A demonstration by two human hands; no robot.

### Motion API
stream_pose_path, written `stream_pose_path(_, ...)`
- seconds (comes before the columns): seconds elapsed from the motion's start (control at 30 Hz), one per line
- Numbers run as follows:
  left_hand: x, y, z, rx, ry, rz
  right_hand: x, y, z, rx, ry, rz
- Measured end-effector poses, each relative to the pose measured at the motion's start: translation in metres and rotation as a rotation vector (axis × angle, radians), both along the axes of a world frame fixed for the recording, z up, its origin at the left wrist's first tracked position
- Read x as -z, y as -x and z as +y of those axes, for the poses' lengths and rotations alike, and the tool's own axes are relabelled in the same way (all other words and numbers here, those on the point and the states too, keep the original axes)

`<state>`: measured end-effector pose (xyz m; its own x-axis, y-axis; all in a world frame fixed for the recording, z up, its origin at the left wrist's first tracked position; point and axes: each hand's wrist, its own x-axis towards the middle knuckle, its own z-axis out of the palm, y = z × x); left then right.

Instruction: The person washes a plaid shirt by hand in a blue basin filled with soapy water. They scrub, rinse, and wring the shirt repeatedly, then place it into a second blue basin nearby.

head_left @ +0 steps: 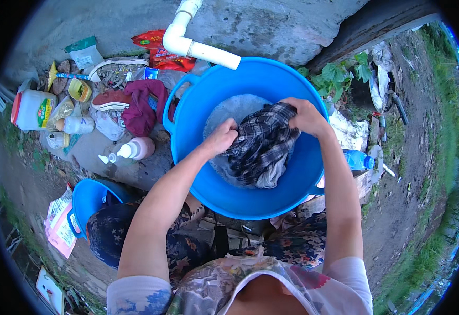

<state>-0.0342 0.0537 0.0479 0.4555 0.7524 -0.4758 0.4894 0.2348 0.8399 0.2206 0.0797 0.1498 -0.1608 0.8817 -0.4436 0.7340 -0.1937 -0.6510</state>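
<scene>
Both hands — left hand (223, 137), right hand (304, 115) — closed on a wet plaid cloth (261, 147) inside the blue tub (292, 199); soft, likely heavy with water — best gripped by bunched folds.

Left hand (222, 137) fingertips buried in plaid cloth (261, 144); small blue tub (85, 202) partly behind knee.

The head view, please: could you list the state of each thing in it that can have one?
Plaid cloth: bunched, wet-looking, held in both hands over the tub.
Big blue tub: upright, holding water.
Left hand: closed on the cloth.
Right hand: closed on the cloth.
White pipe: its end over the tub rim, no water seen flowing.
Pump bottle: lying on its side.
Small blue tub: upright.
</scene>
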Motion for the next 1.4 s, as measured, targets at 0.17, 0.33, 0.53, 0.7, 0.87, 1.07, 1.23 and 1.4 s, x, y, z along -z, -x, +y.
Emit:
stream_pose_path(0.17,0.009,-0.029,-0.038,0.149,-0.198,0.305,0.142,-0.003,0.012,0.331,0.124,-0.116)
stream_pose_path(0.33,0.038,-0.039,-0.067,0.216,-0.321,0.703,0.117,0.039,-0.043,0.181,0.012,-0.162)
stream_pose_path(0.53,0.048,-0.049,-0.07,0.482,-0.327,0.694,0.119,0.127,-0.106,-0.023,-0.605,-0.215)
stream_pose_path(0.7,0.054,-0.049,-0.063,0.472,-0.155,0.724,0.134,0.126,-0.033,0.174,-0.198,-0.32)
stream_pose_path(0.87,0.051,-0.034,-0.065,0.221,-0.297,0.58,0.138,0.056,-0.02,0.233,-0.144,-0.156)
stream_pose_path(1.07,0.102,-0.043,-0.079,0.358,-0.124,0.487,0.139,0.098,-0.086,-0.061,-0.493,-0.235)
stream_pose_path(1.23,0.061,-0.044,-0.06,0.071,-0.322,0.48,0.147,0.085,-0.029,0.256,-0.119,0.071)
stream_pose_path(1.4,0.038,-0.033,-0.024,-0.419,0.012,0.025,0.096,0.023,-0.031,0.36,0.047,0.529)
